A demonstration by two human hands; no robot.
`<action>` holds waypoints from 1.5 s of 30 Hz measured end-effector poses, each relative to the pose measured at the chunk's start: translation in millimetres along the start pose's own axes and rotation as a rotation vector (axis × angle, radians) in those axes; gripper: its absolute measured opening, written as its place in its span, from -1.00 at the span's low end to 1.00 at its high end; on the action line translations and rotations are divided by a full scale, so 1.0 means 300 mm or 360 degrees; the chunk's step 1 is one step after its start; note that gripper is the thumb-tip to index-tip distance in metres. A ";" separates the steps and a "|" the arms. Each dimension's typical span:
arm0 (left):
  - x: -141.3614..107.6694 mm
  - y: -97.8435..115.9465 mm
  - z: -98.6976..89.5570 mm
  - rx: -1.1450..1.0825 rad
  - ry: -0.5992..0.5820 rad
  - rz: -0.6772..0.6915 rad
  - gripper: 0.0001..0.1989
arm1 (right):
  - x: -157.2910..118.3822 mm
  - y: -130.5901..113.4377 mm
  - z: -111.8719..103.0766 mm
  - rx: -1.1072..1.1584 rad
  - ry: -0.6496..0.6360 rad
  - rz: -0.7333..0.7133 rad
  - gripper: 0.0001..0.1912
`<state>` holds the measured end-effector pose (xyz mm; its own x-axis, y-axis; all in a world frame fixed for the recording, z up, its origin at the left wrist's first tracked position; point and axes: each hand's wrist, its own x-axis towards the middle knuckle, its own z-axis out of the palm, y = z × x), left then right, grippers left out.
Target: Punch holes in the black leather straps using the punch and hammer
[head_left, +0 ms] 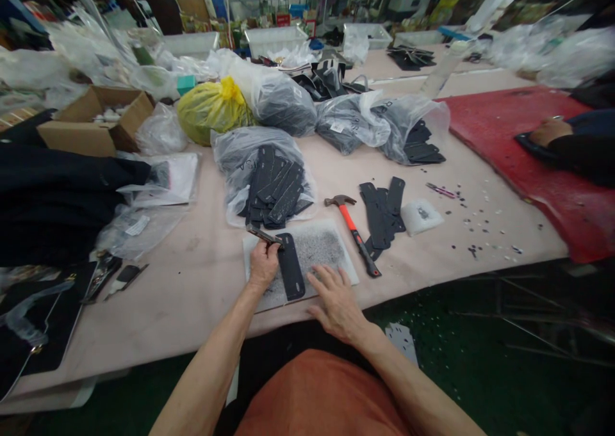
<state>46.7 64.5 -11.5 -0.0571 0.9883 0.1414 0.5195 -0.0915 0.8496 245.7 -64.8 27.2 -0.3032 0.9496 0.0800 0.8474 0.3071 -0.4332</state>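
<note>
Black strip (pixel 291 273) is lying on a speckled white board (pixel 331 247), before us. We are finding our left hand (pixel 264 263) gripping a metal tool (pixel 259 233) at the strip's far end; whether its tip is touching, we are unable to tell. Our right hand (pixel 336 301) is resting beside the strip, fingers spread, grasping nothing. We are noting a hammer (pixel 354 231) lying right of the board, beside more black strips (pixel 377 215).

The left hand (pixel 264 264) is closed in a pinch, its bare left forearm (pixel 211 353) slanting forward and inward. The right hand (pixel 340 305) rests palm down, fingers (pixel 328 280) loosely spread, the right forearm (pixel 406 375) angled inward.
</note>
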 end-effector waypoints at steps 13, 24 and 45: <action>-0.018 0.070 -0.061 -0.0136 0.0091 -0.0035 -0.75 | 0.238 0.005 0.089 -0.0109 -0.0015 -0.0031 -0.34; -0.014 0.014 -0.037 -0.0227 -0.0130 -0.0003 -0.78 | 0.386 0.076 0.084 0.0164 0.0028 -0.0096 -0.51; -0.025 -0.013 -0.011 -0.0039 -0.0225 0.0225 -0.78 | 0.378 0.091 0.084 0.0278 0.0095 -0.0054 -0.50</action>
<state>42.3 57.2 -14.0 0.1361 0.9725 0.1892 0.4926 -0.2321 0.8387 223.6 49.6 1.9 -0.2993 0.9426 0.1480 0.7470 0.3280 -0.5783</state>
